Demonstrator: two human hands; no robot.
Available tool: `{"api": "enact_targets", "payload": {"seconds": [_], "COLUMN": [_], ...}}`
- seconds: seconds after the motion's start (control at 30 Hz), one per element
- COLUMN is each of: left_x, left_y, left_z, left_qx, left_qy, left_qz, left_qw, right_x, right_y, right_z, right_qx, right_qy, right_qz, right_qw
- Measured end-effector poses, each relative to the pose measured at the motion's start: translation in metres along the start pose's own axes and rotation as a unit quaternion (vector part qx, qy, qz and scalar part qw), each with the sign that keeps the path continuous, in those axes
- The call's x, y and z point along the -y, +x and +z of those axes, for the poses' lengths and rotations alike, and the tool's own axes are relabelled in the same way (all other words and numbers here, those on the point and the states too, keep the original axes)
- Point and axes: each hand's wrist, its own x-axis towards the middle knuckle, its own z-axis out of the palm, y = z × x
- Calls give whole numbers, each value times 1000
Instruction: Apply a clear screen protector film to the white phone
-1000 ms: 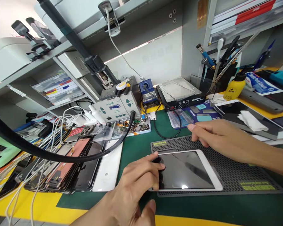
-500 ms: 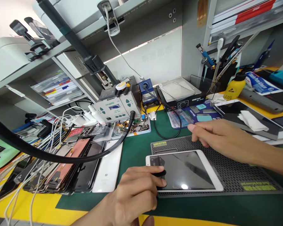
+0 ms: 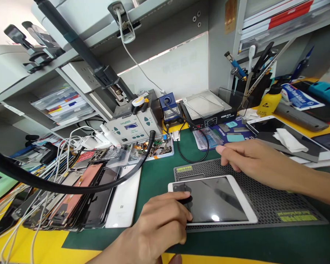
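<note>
A white-framed tablet [image 3: 209, 207] with a dark, glossy screen lies face up on a grey honeycomb mat [image 3: 277, 201]. My left hand [image 3: 159, 222] rests at the tablet's left end. Its index finger is stretched out onto the screen, a second finger touches near the lower left corner, and the others are bent. Above the mat, past the tablet's upper right corner, is my right hand [image 3: 255, 159], apart from the tablet. Its fingers are curled together, and I see nothing between them.
On the left, a white phone [image 3: 123, 198] lies beside stacked phone screens [image 3: 84, 190] and white cables. A black hose [image 3: 99, 187] arches over them. Behind stand a parts tray [image 3: 165, 148], a control station [image 3: 134, 128] and a hot plate [image 3: 206, 106]. A yellow bottle [image 3: 269, 101] is at right.
The whole view has shifted slightly left. My left hand's second finger sits a little closer to the tablet's lower edge. My right hand keeps nearly the same pose.
</note>
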Motion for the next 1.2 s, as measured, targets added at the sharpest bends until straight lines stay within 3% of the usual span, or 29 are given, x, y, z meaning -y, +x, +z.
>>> {"api": "enact_targets", "payload": {"seconds": [0.2,0.53,0.77,1.2], "left_x": [1,-4,-6,-9], "left_y": [-2,3,2,6], "left_z": [-2,-2,-7,-5], "left_qx": [38,23,77,88], "left_qy": [33,25,26,19], "left_qz": [-49,-125,-167,-189], "left_qw": [998,992,983,978], "right_x": [9,7,3,0], "right_y": [-3,-3,-2,-2], "right_z": [-3,-3,0,1], "right_qx": [5,7,-2,-5], "right_qy": [1,2,10,7], "right_qz": [11,1,-6,-13], "right_qw": [1000,1000,1000,1000]}}
